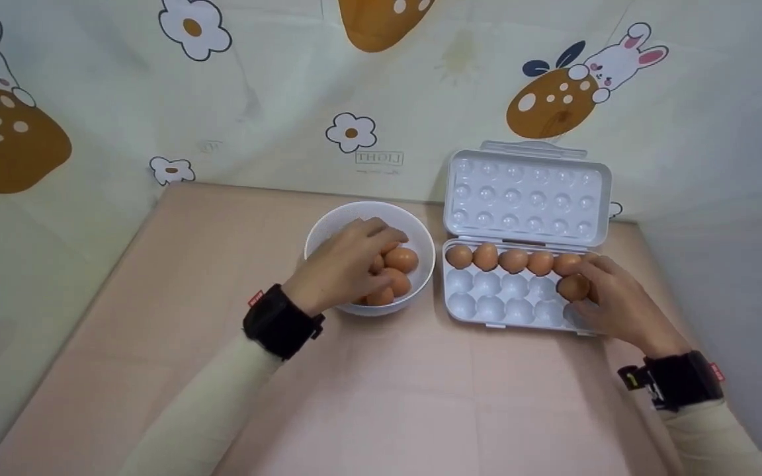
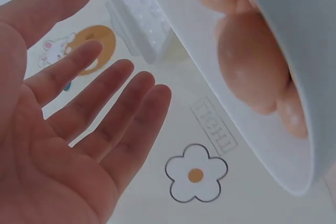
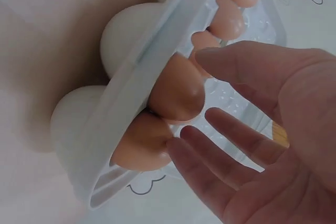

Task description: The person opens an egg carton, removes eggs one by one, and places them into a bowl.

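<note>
Below: pinkish tabletop (image 1: 381, 396) | behind: bunny-print backdrop (image 1: 275, 132) | atop: bowl (image 1: 425, 258), egg carton (image 1: 514, 285)

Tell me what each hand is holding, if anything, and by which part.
Nothing looks held: the left hand is open over the bowl; the right hand, also open, is beside an egg seated in the carton.

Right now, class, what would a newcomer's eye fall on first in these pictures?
Brown eggs along the back of the open carton at right probably strike first. Left of it, a white bowl holds more eggs under the left hand. Behind, cartoon rabbits decorate the backdrop.
</note>
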Tool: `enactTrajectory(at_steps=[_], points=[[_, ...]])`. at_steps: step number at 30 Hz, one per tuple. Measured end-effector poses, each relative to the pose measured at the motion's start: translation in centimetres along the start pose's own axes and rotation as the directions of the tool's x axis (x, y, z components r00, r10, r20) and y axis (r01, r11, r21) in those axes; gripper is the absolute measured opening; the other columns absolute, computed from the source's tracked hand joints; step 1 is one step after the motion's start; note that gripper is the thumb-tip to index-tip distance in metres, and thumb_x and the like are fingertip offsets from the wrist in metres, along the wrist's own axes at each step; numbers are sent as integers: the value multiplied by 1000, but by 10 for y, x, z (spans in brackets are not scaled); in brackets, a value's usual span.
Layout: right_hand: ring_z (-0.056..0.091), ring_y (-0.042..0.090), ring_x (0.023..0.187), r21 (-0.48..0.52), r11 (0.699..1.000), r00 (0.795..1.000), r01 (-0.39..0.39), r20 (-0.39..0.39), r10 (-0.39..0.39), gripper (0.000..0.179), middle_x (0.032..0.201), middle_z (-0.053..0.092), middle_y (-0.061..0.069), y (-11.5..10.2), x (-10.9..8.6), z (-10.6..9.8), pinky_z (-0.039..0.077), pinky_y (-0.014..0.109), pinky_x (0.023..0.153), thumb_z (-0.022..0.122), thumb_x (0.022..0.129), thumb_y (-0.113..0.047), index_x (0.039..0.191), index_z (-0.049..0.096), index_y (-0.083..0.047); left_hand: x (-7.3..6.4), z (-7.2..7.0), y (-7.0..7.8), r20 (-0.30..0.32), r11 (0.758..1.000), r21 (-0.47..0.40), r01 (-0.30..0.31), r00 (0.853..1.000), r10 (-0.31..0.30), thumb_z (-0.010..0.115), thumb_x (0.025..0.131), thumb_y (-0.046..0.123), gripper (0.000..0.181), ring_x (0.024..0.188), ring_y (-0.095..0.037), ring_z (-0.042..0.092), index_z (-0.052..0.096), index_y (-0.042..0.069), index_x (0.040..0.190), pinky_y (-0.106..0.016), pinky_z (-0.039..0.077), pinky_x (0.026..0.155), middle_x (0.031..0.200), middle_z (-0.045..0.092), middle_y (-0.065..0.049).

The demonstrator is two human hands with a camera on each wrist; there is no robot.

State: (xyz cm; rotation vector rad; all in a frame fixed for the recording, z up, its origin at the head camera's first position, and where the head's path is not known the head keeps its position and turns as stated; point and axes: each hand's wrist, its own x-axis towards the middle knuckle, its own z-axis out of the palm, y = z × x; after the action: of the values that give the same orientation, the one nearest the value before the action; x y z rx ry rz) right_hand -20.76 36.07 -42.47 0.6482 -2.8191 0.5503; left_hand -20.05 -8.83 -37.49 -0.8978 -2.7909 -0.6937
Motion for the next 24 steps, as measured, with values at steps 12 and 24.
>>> enactTrajectory(at_steps=[12, 24], points=[[55, 32, 91, -101, 992, 997, 71, 19, -69, 43, 105, 57, 14, 7, 8, 9, 49, 44, 76, 74, 76, 15, 113, 74, -6, -7, 40, 28, -91, 987, -37, -155, 984, 151, 87, 88, 19, 52, 119, -19, 59, 68, 15, 136, -32, 53, 98, 128, 66, -3], [53, 28, 89, -124, 979, 985, 160, -48, -167, 35, 96, 54, 11, 11, 12, 20, 45, 40, 73, 74, 71, 22, 92, 74, -6, -6, 54, 36, -80, 988, -43, -151, 986, 147, 88, 88, 23, 55, 131, -20, 55, 66, 14, 138, -29, 49, 110, 134, 64, -5]])
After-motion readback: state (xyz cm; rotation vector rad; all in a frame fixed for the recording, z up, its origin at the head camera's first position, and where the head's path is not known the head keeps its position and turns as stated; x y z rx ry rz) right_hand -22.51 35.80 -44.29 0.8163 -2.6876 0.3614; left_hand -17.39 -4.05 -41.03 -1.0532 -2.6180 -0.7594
